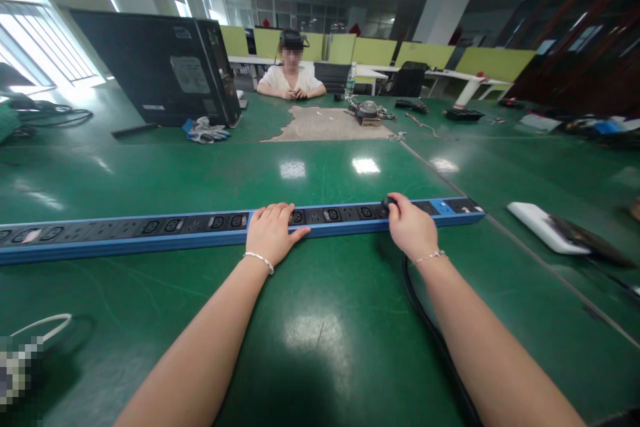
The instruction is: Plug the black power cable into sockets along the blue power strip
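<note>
Blue-sided power strip [195, 224], long axis nine-to-three o'clock | left hand [270, 235] laid across it, thumb spread | right hand [414, 230], nearer three-o'clock end, clamped on black plug [386, 205] at its ten o'clock, seemingly over a socket

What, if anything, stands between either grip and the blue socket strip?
Nothing visible for the left grip, which lies directly on the strip. Between the right grip and the strip, only the black plug it holds is visible; whether that is seated can't be made out. The black cable trails on the near side.
</note>
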Demonstrator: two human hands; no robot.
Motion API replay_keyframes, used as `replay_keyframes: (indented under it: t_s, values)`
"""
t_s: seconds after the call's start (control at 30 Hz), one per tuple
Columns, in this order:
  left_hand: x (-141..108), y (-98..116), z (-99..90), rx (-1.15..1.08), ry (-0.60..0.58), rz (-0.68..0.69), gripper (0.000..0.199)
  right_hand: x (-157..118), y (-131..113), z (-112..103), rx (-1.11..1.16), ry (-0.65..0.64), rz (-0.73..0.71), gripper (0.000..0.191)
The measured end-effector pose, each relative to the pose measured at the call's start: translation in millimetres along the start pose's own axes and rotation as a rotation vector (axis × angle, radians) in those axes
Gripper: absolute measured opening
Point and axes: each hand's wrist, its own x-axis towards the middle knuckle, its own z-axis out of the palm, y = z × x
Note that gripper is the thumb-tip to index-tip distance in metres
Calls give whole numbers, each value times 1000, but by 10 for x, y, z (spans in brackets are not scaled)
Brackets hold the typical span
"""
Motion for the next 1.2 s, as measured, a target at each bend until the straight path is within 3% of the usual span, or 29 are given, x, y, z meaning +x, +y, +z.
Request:
replay_keyframes:
  t_s: [0.07,0.13,0.23,0.33,0.43,0.63,0.93,1.2]
  values:
    - [0,-4,4,0,-1,4,58,63,74,-149,67,155,-7,41]
    - [0,-7,7,3,1,5,59,172,231,-284,129,227,-24,41]
    - [1,-8,9,12,4,6,58,337,598,-356,147,155,-1,38]
    - [3,-6,6,8,5,9,58,415,973,-281,84,96,133,41]
    - [3,-4,3,-1,5,4,57,421,1187,-168,27,7,221,42]
    - [4,-9,5,-7,-9,-4,56,424,1183,-29,-7,-94,162,43]
    - [9,-2,-6,-6,-25,-12,57,432,1080,-2,-164,-182,123,44]
    - [8,5,-12,0,-21,-15,56,368,1044,76,-175,-159,158,46]
